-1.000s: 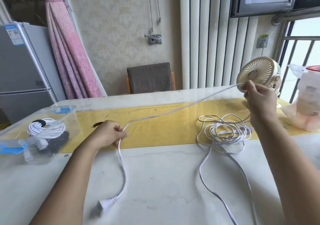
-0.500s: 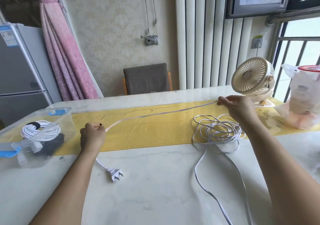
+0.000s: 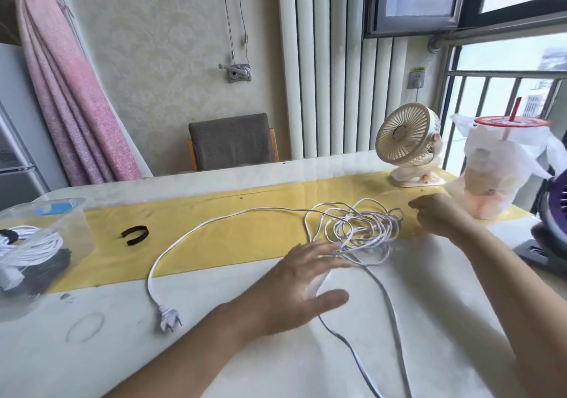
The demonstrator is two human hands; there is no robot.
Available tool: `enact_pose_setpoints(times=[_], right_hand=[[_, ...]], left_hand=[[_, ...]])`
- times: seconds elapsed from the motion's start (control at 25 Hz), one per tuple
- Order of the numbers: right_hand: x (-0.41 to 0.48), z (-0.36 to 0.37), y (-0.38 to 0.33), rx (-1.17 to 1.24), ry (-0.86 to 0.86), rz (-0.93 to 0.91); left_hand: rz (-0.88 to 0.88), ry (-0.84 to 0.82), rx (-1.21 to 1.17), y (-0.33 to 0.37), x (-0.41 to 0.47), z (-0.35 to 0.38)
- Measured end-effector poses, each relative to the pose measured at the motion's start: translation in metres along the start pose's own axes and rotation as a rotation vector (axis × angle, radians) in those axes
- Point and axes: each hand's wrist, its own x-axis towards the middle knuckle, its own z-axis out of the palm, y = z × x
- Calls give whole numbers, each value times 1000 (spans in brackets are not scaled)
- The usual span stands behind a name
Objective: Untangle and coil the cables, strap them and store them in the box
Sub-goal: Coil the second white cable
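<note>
Marble-white table [image 3: 245, 351], with a yellow runner [image 3: 245, 244] across it. Clear plastic box [image 3: 61, 213] sits far left of both hands. It holds a white coil [image 3: 33, 245] with a black band and a black cable bundle [image 3: 52, 265] beside it. The loose white cable [image 3: 359, 228] is tangled at the runner's near edge, between the two sets of fingers. Left hand [image 3: 303, 287] has fingers straight and spread, gripping nothing, and one flat strand shows between thumb and fingers. Right hand [image 3: 438, 216] is just right of the tangle and blurred, so I can't tell if it pinches a strand. Black strap [image 3: 135, 234] lies well left of the left fingers. Plug [image 3: 167, 321] is left of them and nearer. Versus 0.5 s ago: the taut span between the hands is dropped and now lies slack, and the left hand has crossed over to the tangle.
</note>
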Motion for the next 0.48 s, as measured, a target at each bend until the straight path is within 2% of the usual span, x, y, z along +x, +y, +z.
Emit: enact_pose_setpoints(times=[0.08, 0.2, 0.28, 0.36, 0.48], right_hand=[[-4, 10, 2, -9, -65, 3], [-6, 22, 1, 397, -152, -123], [-7, 27, -2, 513, -224, -209], [-10, 30, -7, 423, -238, -266], [-13, 33, -16, 193, -105, -317]], left_hand=[[16, -64, 94, -2, 0, 8], [-126, 13, 89, -14, -1, 0], [-257, 70, 185, -32, -4, -14], [-431, 129, 296, -54, -8, -33], [-728, 298, 411, -77, -22, -60]])
